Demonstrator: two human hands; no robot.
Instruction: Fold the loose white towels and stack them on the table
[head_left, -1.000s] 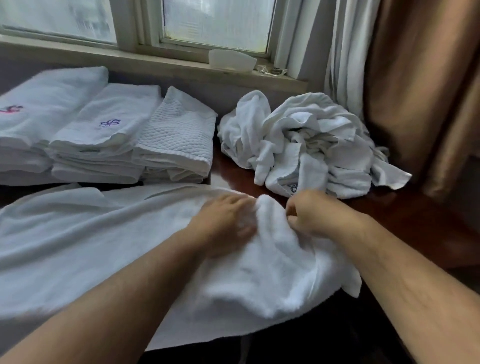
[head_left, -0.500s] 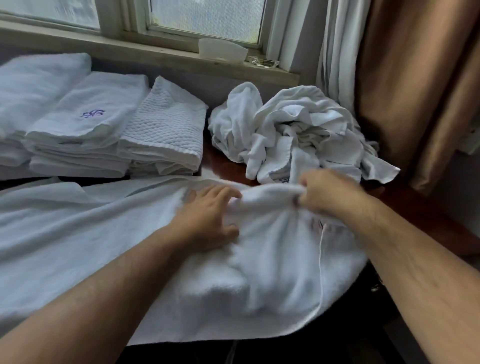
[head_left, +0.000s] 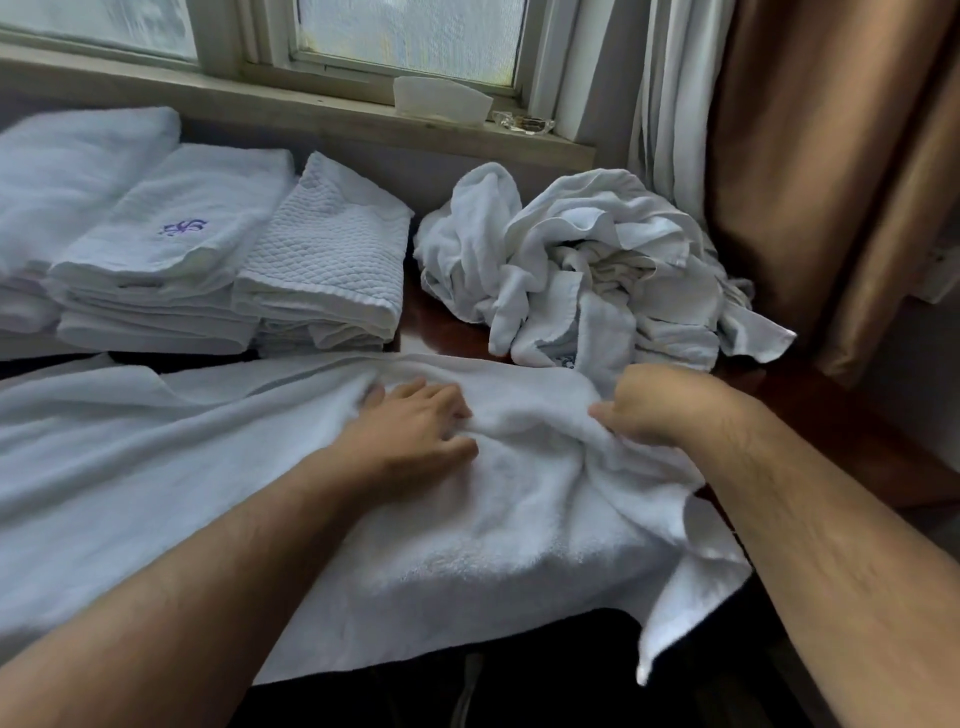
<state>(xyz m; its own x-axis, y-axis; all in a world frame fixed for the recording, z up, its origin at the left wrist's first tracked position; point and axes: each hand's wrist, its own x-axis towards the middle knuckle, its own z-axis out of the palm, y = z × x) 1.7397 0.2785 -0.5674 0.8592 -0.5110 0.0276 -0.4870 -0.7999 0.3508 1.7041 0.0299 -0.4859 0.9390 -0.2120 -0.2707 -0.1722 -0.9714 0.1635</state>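
A large white towel (head_left: 171, 467) lies spread over the front of the dark wooden table (head_left: 452, 327), its right corner hanging off the edge. My left hand (head_left: 410, 426) rests palm down on its middle, fingers slightly bent into a fold. My right hand (head_left: 654, 405) grips a bunched fold of the same towel near its far edge. Behind the hands sits a heap of loose white towels (head_left: 587, 270). Folded white towels (head_left: 171, 244) stand in stacks at the back left, one with a purple emblem, beside a waffle-textured stack (head_left: 332, 260).
A window sill (head_left: 311, 109) runs behind the table with a white plastic container (head_left: 441, 101) and a small clear object on it. White and brown curtains (head_left: 810, 182) hang at the right. The table's front edge drops into dark space below.
My right hand has drawn back toward me and the left with the towel's fold, bunching the cloth. My left hand has stayed on the towel's middle.
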